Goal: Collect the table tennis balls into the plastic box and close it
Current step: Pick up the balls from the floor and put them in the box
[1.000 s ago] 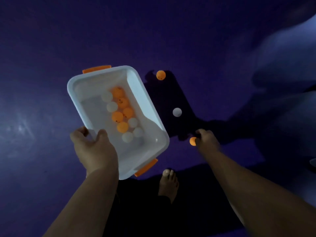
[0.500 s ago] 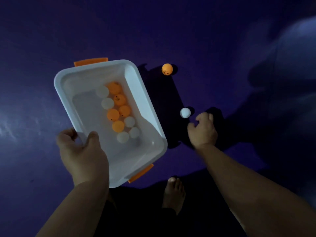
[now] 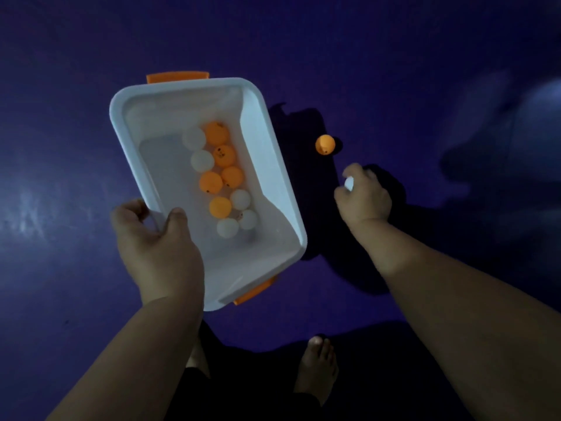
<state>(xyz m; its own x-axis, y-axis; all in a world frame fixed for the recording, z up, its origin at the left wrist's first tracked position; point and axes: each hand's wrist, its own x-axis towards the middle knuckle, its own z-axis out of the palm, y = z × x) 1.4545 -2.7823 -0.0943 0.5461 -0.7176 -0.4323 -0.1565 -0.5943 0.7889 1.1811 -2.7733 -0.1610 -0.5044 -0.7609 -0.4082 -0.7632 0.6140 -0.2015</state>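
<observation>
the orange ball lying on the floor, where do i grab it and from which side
The orange ball is round, so pinch it across its middle with thumb and finger, coming straight down from above: it lies alone on the floor, apart from the box. The right hand is nearest but grips a white ball, so probably drop that in the box first.

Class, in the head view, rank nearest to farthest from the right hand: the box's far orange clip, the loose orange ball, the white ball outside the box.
1. white ball: in the right hand.
2. loose orange ball: on floor, just beyond.
3. far orange clip: on the box, leftward.
</observation>
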